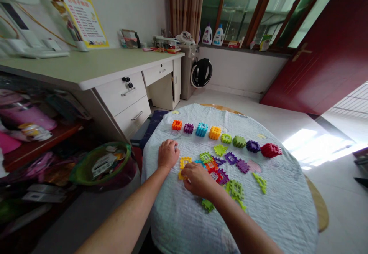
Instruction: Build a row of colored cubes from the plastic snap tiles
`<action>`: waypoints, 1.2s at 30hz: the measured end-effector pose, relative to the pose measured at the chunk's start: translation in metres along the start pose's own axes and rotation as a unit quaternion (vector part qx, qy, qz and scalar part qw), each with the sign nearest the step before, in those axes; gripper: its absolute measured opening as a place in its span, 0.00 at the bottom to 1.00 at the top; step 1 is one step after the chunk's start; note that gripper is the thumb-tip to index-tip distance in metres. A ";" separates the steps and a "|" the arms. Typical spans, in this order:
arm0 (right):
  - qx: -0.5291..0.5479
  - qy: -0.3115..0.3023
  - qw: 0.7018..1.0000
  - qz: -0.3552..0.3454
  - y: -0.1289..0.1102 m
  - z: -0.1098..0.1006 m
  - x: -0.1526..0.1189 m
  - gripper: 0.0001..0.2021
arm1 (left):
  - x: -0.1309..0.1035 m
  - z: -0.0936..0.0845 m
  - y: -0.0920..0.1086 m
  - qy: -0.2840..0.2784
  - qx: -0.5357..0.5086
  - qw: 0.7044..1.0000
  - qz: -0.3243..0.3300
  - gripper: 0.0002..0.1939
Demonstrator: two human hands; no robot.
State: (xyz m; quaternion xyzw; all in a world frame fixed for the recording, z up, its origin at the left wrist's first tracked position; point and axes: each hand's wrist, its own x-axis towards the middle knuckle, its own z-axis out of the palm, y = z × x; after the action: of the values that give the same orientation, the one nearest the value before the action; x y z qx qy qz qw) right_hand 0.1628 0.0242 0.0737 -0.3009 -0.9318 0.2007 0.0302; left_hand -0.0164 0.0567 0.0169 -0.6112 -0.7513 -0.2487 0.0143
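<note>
My right hand [197,176] reaches over the left side of a loose pile of plastic interlocking pieces. Its fingers pinch a yellow interlocking piece [181,175], mostly hidden under them. Just above it lies a yellow window piece [185,162]. My left hand [168,153] rests palm down on the cloth, fingers loosely bent, with nothing visible in it. Beside my right hand are a red window piece [215,175], a green window piece [206,157], a purple piece [243,165] and a lime piece [220,150]. Several assembled block cubes, among them an orange one [177,125], form a row beyond.
A pale cloth [276,215] covers the round table. The row ends right with a dark red block [270,150]; a green triangular frame [260,182] lies nearer. Left stand a desk [115,64] with drawers and a filled basin [103,165]. A washing machine [188,73] stands behind.
</note>
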 end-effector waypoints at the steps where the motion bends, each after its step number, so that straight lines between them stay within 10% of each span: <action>1: 0.028 0.006 1.000 0.006 0.003 -0.002 -0.001 0.08 | 0.000 0.000 0.000 0.001 0.000 1.000 0.001 0.09; 6: 0.163 -0.003 0.985 0.054 0.009 -0.001 0.002 0.17 | 0.000 0.002 -0.001 0.002 -0.003 1.000 0.001 0.09; 14: 0.051 0.118 0.990 0.059 0.016 0.003 0.020 0.16 | 0.000 0.001 -0.001 -0.008 -0.009 1.000 -0.008 0.10; 20: -0.013 0.037 0.991 0.131 0.032 -0.004 0.039 0.15 | 0.001 -0.001 0.000 -0.014 -0.001 1.000 -0.007 0.10; 29: 0.040 0.144 0.984 0.101 0.029 0.001 0.032 0.06 | 0.001 -0.001 0.001 -0.012 -0.004 1.000 -0.009 0.09; 36: 0.053 0.113 0.991 0.050 0.028 0.008 0.014 0.09 | 0.000 0.000 0.000 -0.009 0.006 1.000 -0.003 0.09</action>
State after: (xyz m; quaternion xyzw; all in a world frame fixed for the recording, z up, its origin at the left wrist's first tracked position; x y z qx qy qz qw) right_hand 0.1656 0.0501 0.0550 -0.3659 -0.8944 0.2153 0.1410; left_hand -0.0164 0.0568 0.0171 -0.6111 -0.7547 -0.2383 0.0108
